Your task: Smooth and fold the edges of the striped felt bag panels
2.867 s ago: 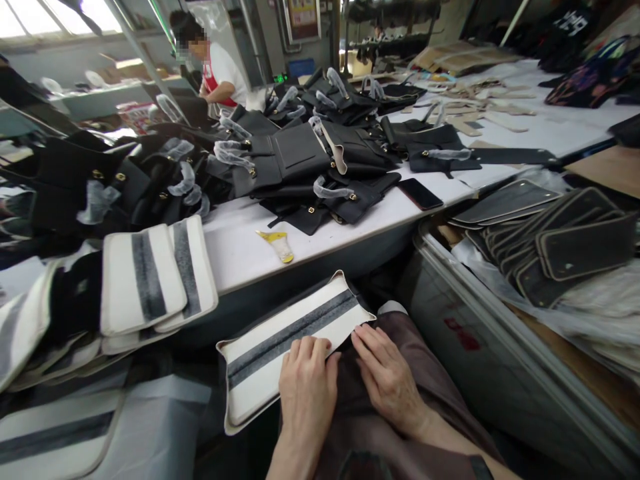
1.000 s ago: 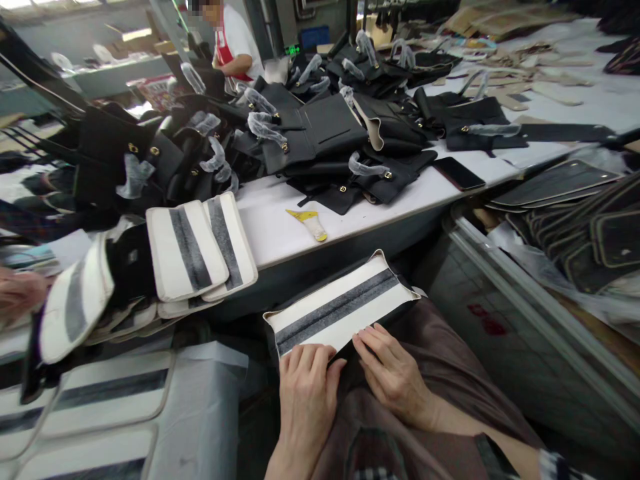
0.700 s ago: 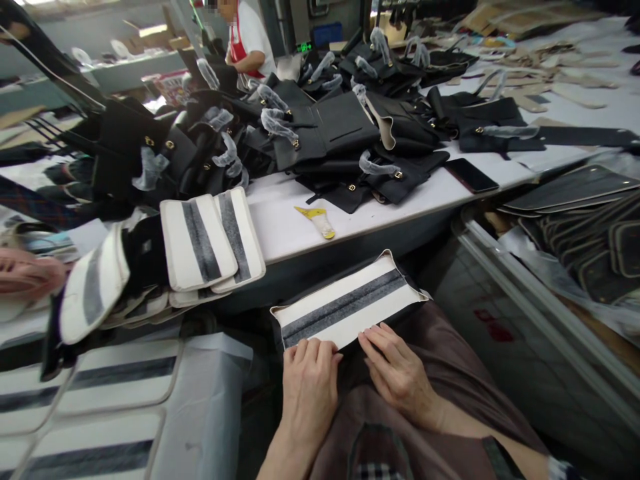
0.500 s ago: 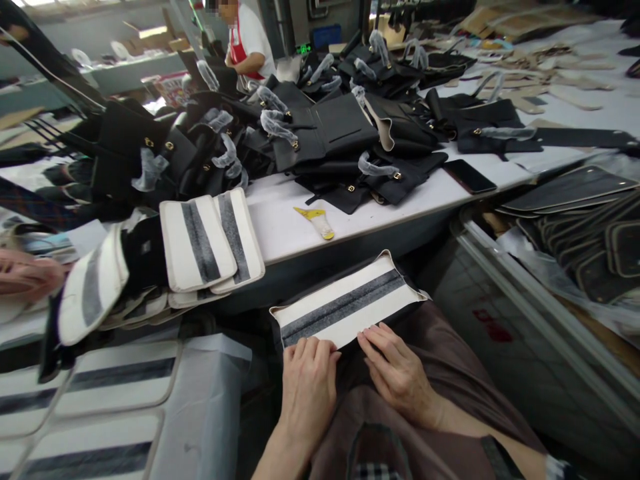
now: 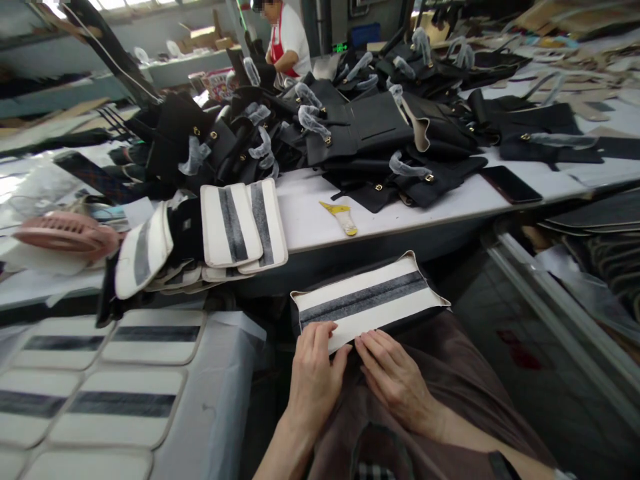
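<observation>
On my lap lies a boxy bag piece [image 5: 370, 300], white on top with a dark grey stripe, raised corners and black material round its sides. My left hand [image 5: 317, 363] grips its near edge towards the left, thumb and fingers bent round the rim. Close beside it, my right hand [image 5: 393, 373] pinches the same edge near the middle, fingers together. The thumb tips are partly hidden. Beyond the piece, a small yellow-and-white tool [image 5: 341, 217] rests on the table [image 5: 307, 223].
Black bags [image 5: 370, 127] with wrapped handles are heaped on the table, beside a phone [image 5: 511, 185]. Striped white panels [image 5: 233, 227] overhang the table edge; more panels [image 5: 127, 400] lie lower left. A pink fan [image 5: 67, 233] stands at left. A person [image 5: 290, 43] works behind.
The view has swung left, so everything sits further right. My left fingers have opened slightly from the thumb and shifted on the near edge; my right hand has slid a little closer to it.
</observation>
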